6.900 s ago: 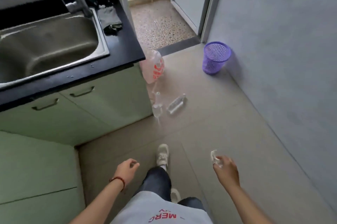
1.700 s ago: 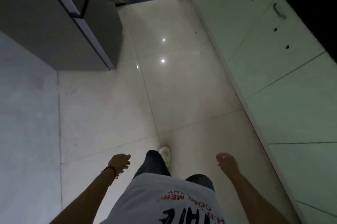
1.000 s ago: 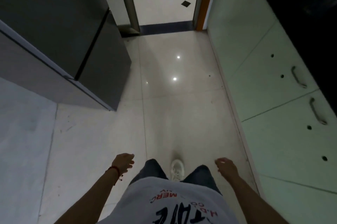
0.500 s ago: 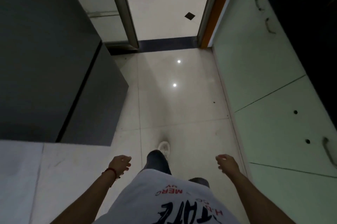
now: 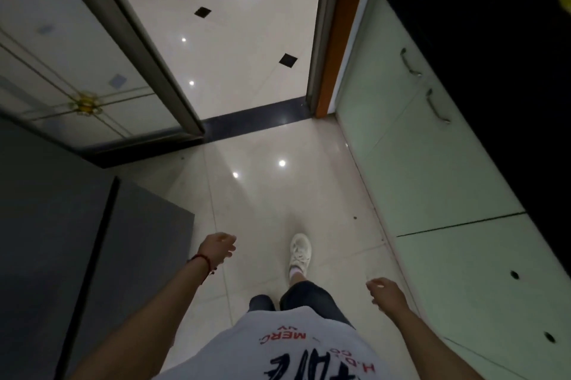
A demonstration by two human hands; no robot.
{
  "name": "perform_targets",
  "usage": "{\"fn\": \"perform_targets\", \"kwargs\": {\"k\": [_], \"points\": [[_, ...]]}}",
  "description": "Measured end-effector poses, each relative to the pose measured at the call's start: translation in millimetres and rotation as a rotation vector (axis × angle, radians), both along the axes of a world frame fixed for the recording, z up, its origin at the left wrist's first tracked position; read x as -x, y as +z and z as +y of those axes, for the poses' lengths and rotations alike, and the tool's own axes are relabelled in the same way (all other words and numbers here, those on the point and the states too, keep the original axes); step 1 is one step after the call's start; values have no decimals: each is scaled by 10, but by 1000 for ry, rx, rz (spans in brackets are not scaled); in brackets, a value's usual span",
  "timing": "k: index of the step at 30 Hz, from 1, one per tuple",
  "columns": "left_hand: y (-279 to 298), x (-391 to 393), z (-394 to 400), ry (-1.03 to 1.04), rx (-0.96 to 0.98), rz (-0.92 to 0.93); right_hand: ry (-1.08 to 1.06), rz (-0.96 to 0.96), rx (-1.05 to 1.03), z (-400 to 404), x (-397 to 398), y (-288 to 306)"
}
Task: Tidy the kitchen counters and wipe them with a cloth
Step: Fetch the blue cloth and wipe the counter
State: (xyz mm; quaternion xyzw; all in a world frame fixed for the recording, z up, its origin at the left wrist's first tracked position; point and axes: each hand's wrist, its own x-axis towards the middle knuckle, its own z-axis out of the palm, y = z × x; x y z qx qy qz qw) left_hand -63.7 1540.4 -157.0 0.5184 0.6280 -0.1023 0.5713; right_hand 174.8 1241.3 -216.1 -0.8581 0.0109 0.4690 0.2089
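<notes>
Black counter point(image 5: 482, 48) sliding past unwiped

Doorway threshold point(image 5: 256, 124) nearer than before; left hand point(image 5: 217, 248) and right hand point(image 5: 386, 291) loosely curled, empty, no cloth.

Both hands hang empty over the glossy floor point(image 5: 262, 188): the left hand point(image 5: 217, 247) at lower centre, the right hand point(image 5: 384, 290) lower right. Pale green cabinets point(image 5: 432, 169) line the right edge beneath a black counter point(image 5: 494, 39); an open doorway point(image 5: 247, 39) fills the upper middle.
</notes>
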Motion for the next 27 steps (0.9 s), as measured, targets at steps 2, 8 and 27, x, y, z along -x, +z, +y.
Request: {"fn": "perform_targets", "kwargs": {"k": [2, 8, 27], "points": [[-5, -246, 200, 5, 13, 22, -11, 23, -7, 266, -279, -17], [51, -872, 757, 6, 18, 76, -78, 13, -78, 1222, -1219, 181], [313, -4159, 2672, -694, -85, -1, -715, -53, -192, 2397, -2571, 494]]}}
